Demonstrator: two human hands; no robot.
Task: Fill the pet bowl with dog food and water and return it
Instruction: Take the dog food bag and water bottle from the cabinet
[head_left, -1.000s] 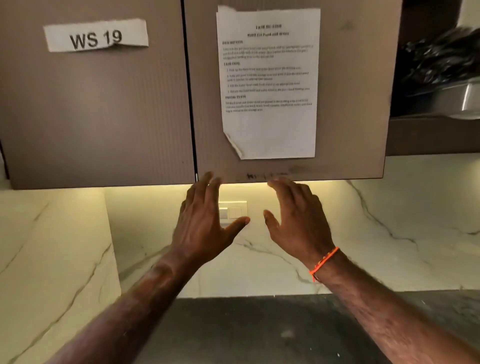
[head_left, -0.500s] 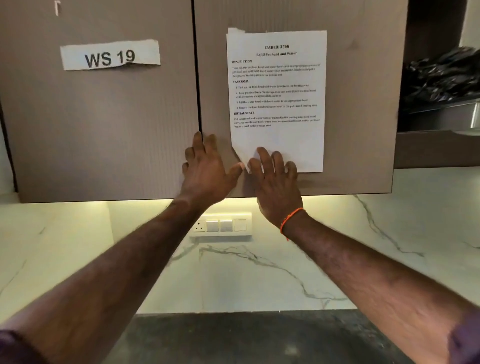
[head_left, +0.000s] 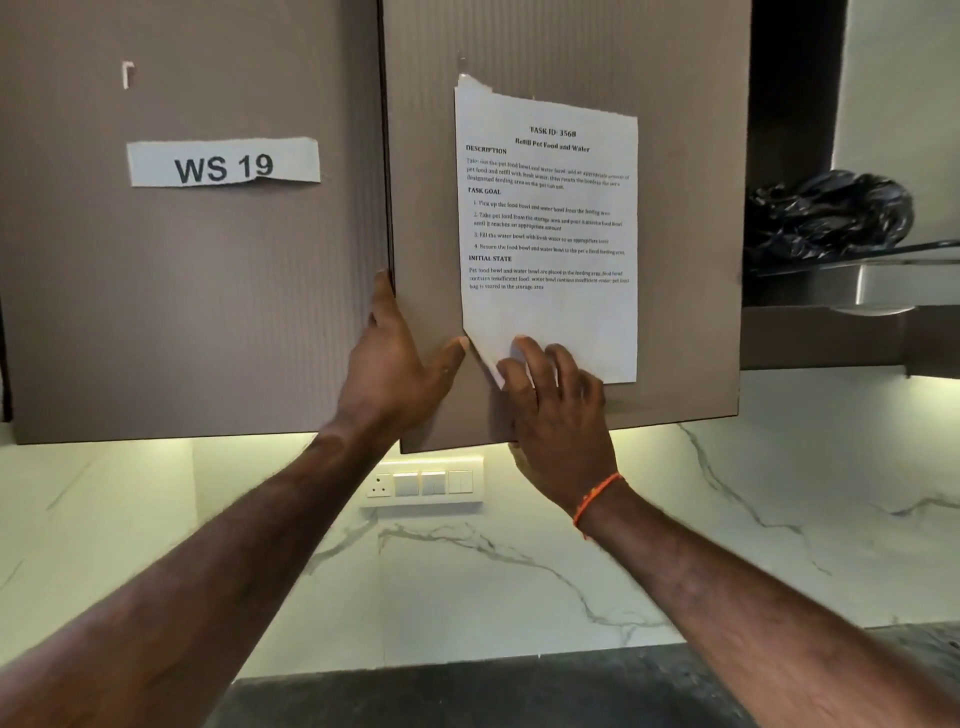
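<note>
No pet bowl, dog food or water is in view. I face two brown wall cabinet doors. My left hand (head_left: 395, 374) grips the left edge of the right-hand cabinet door (head_left: 685, 156), fingers hooked behind the edge and thumb on the front. That door stands slightly ajar, its lower edge hanging below the left-hand door (head_left: 208, 312). My right hand (head_left: 561, 415), with an orange wrist thread, rests with fingers spread on the door's lower part, over the curled bottom corner of a taped task sheet (head_left: 550, 312).
A "WS 19" label (head_left: 223, 163) is stuck on the left-hand door. To the right, an open shelf holds a black plastic bag (head_left: 826, 213) and a steel vessel (head_left: 883, 291). A switch panel (head_left: 423, 483) sits on the marble backsplash above a dark counter (head_left: 467, 696).
Both hands rose from below the cabinet onto the right-hand door. The left hand has hooked its edge and the door has swung out slightly.
</note>
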